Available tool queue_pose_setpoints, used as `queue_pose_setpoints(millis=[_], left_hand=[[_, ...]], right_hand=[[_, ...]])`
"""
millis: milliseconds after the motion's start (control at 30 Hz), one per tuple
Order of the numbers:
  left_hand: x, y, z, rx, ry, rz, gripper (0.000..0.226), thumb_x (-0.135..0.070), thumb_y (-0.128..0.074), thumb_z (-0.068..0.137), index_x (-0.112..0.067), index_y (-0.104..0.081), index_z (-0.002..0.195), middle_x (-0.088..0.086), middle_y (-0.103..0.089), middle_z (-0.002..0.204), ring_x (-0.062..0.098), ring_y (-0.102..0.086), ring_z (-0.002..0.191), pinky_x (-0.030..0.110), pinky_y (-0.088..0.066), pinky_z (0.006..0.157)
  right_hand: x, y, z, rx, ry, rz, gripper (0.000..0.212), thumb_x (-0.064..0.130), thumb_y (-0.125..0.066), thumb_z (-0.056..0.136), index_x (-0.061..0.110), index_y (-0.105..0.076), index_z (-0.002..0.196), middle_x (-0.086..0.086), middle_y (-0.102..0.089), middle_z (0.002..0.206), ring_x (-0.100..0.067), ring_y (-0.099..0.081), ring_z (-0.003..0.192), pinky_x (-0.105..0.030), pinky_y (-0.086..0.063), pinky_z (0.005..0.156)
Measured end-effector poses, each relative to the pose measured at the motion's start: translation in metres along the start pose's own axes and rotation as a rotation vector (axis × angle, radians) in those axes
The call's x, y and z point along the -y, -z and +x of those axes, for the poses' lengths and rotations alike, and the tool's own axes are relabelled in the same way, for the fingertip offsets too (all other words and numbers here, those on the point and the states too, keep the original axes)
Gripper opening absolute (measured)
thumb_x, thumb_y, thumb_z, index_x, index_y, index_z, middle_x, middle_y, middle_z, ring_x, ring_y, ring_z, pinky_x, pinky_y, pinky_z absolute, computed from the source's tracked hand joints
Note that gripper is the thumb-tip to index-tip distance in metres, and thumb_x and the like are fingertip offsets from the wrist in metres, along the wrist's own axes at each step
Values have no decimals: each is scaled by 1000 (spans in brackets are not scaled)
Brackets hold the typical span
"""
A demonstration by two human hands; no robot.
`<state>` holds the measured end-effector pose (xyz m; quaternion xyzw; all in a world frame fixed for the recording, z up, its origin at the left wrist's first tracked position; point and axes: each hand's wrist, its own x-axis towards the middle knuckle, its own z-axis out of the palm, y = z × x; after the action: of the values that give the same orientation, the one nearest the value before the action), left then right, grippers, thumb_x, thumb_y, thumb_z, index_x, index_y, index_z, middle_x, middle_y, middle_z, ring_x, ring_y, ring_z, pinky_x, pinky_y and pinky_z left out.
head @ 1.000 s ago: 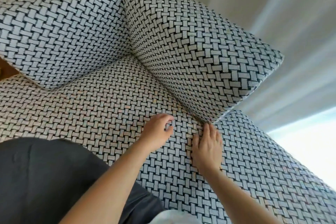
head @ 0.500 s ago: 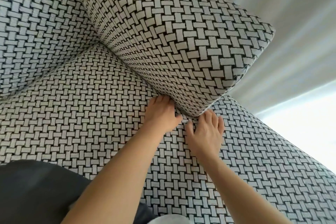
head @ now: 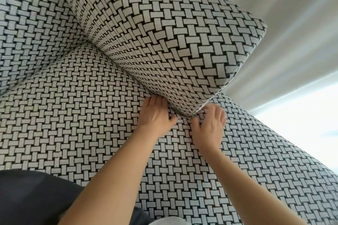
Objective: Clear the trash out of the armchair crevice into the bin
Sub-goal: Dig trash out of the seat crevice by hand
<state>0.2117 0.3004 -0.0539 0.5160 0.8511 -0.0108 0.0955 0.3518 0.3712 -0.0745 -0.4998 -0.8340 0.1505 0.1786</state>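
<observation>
Where woven cushions meet, hands on basketweave armchair.

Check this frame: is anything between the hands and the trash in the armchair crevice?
Yes. The armrest cushion presses down on the seat, closing the crevice. The left hand has its fingertips tucked under the cushion's edge; the right hand is at its corner. No trash or bin is visible.

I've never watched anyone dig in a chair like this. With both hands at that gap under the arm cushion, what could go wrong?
1. The left hand has its fingertips hidden under the arm cushion, so it gropes blind and might meet something sharp.
2. No trash shows, so pieces could get pushed deeper.
3. No bin is in view, so whatever the right hand pulls out might drop on the seat.
</observation>
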Motion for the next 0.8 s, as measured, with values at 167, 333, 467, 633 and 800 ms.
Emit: queue_pose_setpoints(millis=[167, 333, 467, 633, 800], left_hand=[[2, 0, 1, 26, 77, -77, 85, -62, -34, 84, 0, -24, 141, 17, -30, 146, 28, -24, 138, 37, -15, 115], [17, 11, 18, 109, 70, -8, 89, -76, -33, 76, -14, -32, 141, 3, -35, 145, 22, -26, 135, 37, -20, 109], [24, 14, 30, 228, 65, 5, 91, -78, -35, 73, -22, -27, 145, -3, -27, 151, 20, -13, 141, 44, -3, 114], [30, 22, 37, 341, 1, 42, 91, -79, -32, 75, -24, -22, 147, -5, -20, 154, 19, 1, 144, 50, 14, 111], [29, 29, 38, 444, -6, 39, 85, -76, -33, 78, -29, -19, 147, -5, -12, 156, 22, 7, 144, 55, 12, 112]], right_hand=[[2, -4, 9, 167, -16, -236, 72, 38, -32, 87, 13, -3, 148, -3, -1, 156, -17, 10, 143, -35, 10, 116], [-4, 1, 18, 283, 59, -280, 74, 44, -32, 85, 13, -8, 148, -1, -9, 156, -15, 6, 143, -38, 8, 117], [-10, 6, 33, 322, 162, -340, 74, 54, -29, 78, 12, -33, 139, -1, -34, 143, -18, -15, 139, -39, -3, 118], [-14, 9, 38, 289, 201, -340, 69, 58, -31, 75, 16, -52, 125, 1, -50, 128, -18, -28, 130, -40, -11, 116], [-13, 9, 39, 304, 208, -323, 71, 62, -28, 75, 19, -54, 125, 2, -48, 131, -18, -25, 130, -40, -9, 116]])
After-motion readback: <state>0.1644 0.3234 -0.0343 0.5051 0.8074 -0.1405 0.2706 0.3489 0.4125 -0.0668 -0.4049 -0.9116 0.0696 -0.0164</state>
